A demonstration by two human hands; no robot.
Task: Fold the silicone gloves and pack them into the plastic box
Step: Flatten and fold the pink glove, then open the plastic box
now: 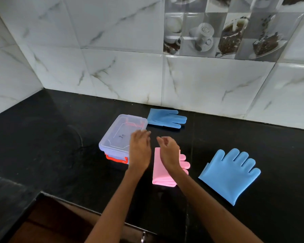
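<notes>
A clear plastic box (112,137) with a lid and orange-red latches stands on the black counter, left of centre. My left hand (139,149) hovers over its right edge, fingers apart, holding nothing. My right hand (168,151) is beside it, above a folded pink glove (162,172) that lies flat on the counter; its fingers are loosely curled and empty. One blue glove (231,174) lies spread flat to the right. A second blue glove (166,118) lies behind the box near the wall, its fingers pointing right.
The black counter (51,146) runs into a corner of white marble tiles (112,67) at the left and back. Its front edge drops off at the lower left, above a brown cabinet (47,225).
</notes>
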